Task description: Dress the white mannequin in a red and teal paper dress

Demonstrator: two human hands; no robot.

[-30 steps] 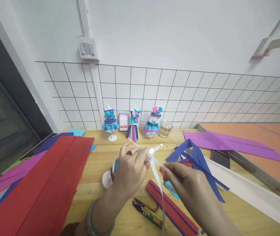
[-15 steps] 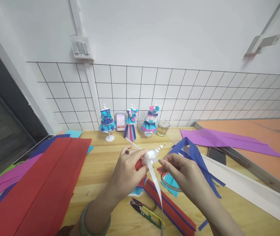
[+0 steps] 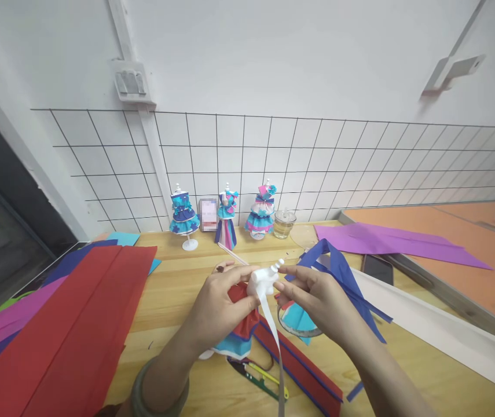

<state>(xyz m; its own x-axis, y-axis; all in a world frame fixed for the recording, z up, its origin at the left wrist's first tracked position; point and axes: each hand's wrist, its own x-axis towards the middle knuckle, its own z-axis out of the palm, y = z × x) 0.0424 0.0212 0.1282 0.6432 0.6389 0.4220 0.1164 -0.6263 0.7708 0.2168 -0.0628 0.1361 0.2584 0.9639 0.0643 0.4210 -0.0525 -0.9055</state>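
Though partly obscure earlier, skirt (image 3: 246,326) clearer.

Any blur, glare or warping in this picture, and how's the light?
Head view: bright, fairly even light, soft shadow under the wall bracket; head view: wall tiles skew toward the right edge, suggesting wide-angle distortion; head view: propped screen blocky, unreadable; head view: left hand fairly clear, white dress form pale, no harsh glare.

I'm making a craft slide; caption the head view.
Left hand holds a mini mannequin trailing white ribbon, right hand close beside it.
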